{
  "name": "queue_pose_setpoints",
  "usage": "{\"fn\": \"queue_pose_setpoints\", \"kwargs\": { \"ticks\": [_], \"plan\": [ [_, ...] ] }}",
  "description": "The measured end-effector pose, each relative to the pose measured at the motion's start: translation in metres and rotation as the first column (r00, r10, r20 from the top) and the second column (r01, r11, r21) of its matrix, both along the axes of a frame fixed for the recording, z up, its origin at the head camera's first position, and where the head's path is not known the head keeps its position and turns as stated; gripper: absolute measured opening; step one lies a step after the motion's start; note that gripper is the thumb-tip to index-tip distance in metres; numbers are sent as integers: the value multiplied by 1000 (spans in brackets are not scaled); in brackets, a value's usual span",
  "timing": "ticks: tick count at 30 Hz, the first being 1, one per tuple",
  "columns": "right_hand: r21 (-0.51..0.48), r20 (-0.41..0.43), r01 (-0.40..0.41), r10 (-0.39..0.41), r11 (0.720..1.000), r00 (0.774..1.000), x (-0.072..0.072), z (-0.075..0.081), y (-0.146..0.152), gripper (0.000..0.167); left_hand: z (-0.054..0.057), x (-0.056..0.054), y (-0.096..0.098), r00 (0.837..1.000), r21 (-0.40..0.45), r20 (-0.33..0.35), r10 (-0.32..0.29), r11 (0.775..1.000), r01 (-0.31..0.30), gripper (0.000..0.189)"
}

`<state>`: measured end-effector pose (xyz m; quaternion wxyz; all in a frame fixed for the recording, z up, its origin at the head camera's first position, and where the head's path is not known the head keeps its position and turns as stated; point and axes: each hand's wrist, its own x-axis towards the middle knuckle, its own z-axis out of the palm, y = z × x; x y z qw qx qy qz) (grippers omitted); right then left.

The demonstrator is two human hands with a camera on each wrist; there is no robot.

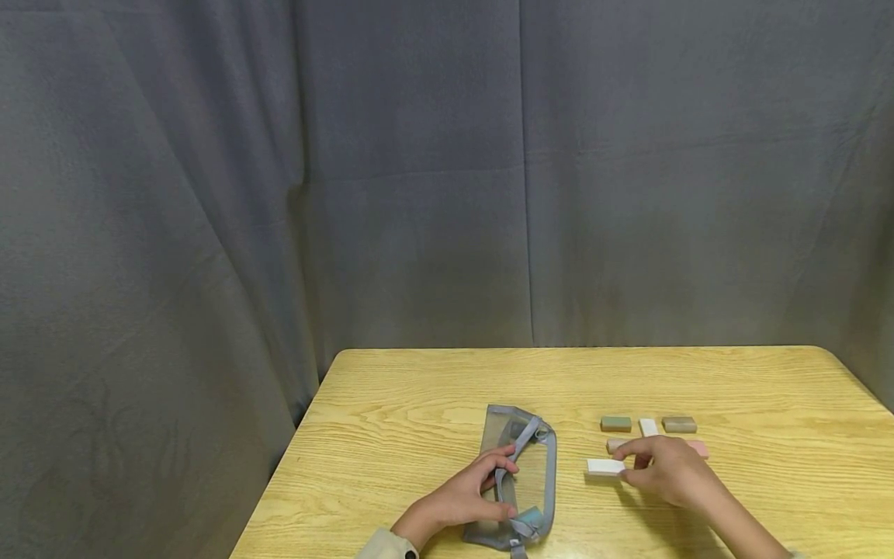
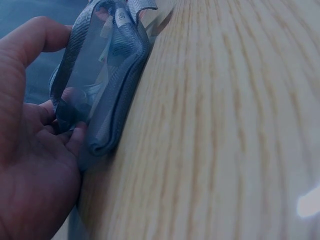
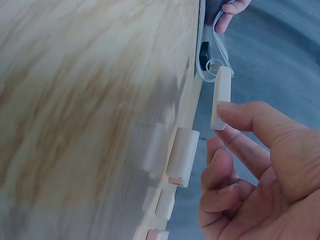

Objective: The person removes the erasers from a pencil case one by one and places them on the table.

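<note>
A grey mesh zip pouch (image 1: 549,489) lies on the table with its mouth spread apart. My left hand (image 1: 464,493) holds the rim of the mouth, thumb at the near end and fingers farther along. A blue-green piece (image 1: 531,518) shows inside the near end of the pouch, and a dark thing (image 3: 205,54) at the far end. Between thumb and fingers, my right hand (image 1: 670,470) pinches one end of a white eraser (image 1: 602,466). The eraser is raised off the table, just right of the pouch, its free end pointing towards it.
Behind the right hand, several more block-shaped pieces lie grouped on the wooden table (image 1: 391,419): a green one (image 1: 616,425), a white one (image 1: 648,426), a brown one (image 1: 680,425), and a pink one (image 1: 698,448) partly hidden by the hand. Grey curtains (image 1: 419,194) hang behind the table.
</note>
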<state>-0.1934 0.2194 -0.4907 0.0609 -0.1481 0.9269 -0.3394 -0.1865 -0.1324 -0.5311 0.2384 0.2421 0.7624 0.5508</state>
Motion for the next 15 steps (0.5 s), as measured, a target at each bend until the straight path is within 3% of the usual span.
{"fn": "queue_pose_setpoints", "kwargs": {
  "ticks": [15],
  "plan": [
    [59,22,43,-44,997,999,-4,-5,14,19,1,0,0,1000,-5,-1,-1,1000,1,46]
  ]
}}
